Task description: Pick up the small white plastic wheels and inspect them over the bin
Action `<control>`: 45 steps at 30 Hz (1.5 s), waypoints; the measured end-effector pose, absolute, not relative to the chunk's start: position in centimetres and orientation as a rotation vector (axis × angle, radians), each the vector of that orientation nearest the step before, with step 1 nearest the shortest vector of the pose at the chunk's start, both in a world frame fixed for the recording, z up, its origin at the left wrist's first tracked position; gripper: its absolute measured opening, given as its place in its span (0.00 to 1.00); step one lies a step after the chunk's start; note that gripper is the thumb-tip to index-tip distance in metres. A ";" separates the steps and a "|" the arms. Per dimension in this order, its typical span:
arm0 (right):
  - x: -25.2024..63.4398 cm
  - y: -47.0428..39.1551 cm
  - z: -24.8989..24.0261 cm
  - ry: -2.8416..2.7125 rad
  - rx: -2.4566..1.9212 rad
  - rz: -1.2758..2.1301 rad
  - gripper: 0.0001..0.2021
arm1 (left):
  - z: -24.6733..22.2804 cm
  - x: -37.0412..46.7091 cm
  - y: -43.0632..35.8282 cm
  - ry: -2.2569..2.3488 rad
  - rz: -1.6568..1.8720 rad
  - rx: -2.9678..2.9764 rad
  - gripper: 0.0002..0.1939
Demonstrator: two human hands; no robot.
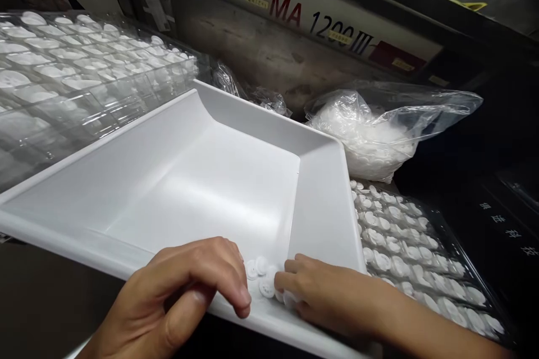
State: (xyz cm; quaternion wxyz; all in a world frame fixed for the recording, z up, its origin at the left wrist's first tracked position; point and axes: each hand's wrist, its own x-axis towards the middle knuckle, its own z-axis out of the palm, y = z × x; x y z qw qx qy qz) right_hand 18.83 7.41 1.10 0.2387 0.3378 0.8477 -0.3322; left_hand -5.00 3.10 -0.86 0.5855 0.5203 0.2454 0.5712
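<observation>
In the near corner of the white tray, right hand is pinching white caps gathered there for reach, left hand curling empty, steadying the rim.

Left hand bare; right hand bare; no sleeves visible.

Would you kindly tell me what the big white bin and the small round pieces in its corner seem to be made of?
White bin: probably moulded plastic, with a smooth matte surface and rounded corners. Small round pieces: likely white plastic, slightly glossy, though too small to be certain.
</observation>
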 end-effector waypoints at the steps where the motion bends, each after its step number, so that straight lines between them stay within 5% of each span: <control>1: 19.0 7.5 1.2 2.314 0.955 -0.952 0.12 | -1.0 -5.1 3.3 0.504 1.320 1.299 0.12; 7: 20.0 9.4 3.0 2.252 1.135 -1.330 0.14 | -0.6 -5.2 3.5 0.514 1.350 1.235 0.12; 13: 19.6 8.3 7.2 2.439 1.502 -1.425 0.11 | 2.4 -1.0 3.6 0.875 1.487 0.084 0.13; 18: 17.3 6.4 8.5 2.560 1.398 -1.524 0.22 | 3.3 4.0 3.3 0.564 1.125 -0.299 0.21; 30: 19.6 4.9 6.2 2.815 1.442 -1.128 0.18 | 3.9 5.0 3.1 0.611 1.047 -0.150 0.22; 45: 19.4 4.7 5.2 3.006 1.682 -1.063 0.16 | 3.3 4.7 3.2 0.497 0.980 -0.153 0.24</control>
